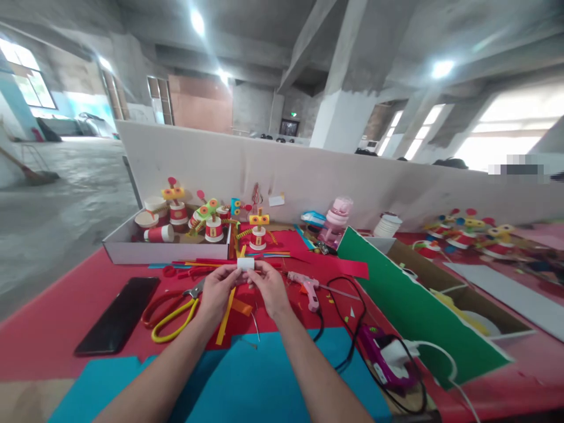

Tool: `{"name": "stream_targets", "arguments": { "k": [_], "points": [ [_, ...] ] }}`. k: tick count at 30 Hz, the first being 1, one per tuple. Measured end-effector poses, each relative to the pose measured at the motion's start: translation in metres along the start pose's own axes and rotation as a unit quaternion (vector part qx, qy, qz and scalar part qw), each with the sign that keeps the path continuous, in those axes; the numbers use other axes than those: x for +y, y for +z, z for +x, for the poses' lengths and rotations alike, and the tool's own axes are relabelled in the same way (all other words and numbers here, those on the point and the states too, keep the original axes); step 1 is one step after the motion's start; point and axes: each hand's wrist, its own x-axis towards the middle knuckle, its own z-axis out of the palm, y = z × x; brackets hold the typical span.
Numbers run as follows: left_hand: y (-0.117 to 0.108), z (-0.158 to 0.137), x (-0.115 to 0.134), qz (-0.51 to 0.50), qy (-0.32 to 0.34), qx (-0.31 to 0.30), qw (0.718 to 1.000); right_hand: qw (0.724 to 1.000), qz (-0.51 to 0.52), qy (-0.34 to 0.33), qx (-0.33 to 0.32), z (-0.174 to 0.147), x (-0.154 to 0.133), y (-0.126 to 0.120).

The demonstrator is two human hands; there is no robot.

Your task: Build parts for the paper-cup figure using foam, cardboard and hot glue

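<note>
Left hand [217,289] and right hand [268,286] clamped on white roll [245,264], above the open blue sheet [259,382].

Both forearms extended forward, left hand [217,292], right hand [269,288], fingertips pinched together

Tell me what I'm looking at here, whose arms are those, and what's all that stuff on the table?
The picture comes from a camera worn on a person's head, so you see their own two arms reaching forward. The left hand and right hand together pinch a small white roll. They work over a red table. On it lie yellow-handled scissors, a black phone, a pink glue gun and a blue sheet. Behind, a white box holds little paper-cup figures. A green board leans at the right.
</note>
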Motion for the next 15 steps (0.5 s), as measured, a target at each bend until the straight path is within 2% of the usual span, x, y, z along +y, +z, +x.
{"name": "stream_targets", "arguments": {
  "k": [4, 8, 12, 15],
  "points": [
    [0.0, -0.002, -0.002, 0.048, -0.007, -0.016, 0.999, 0.997, 0.074, 0.009, 0.03, 0.0, 0.02, -0.004],
    [-0.002, -0.001, -0.002, 0.119, -0.015, -0.056, 0.991, 0.994, 0.106, 0.01, 0.039, -0.003, 0.024, -0.016],
    [-0.01, 0.009, 0.006, 0.127, 0.017, 0.024, 0.991, 0.992, 0.125, 0.006, 0.033, -0.004, 0.019, -0.015],
    [-0.014, 0.013, 0.011, 0.107, -0.034, 0.021, 0.993, 0.994, 0.105, 0.013, -0.01, -0.007, 0.018, -0.012]
  ]
}}
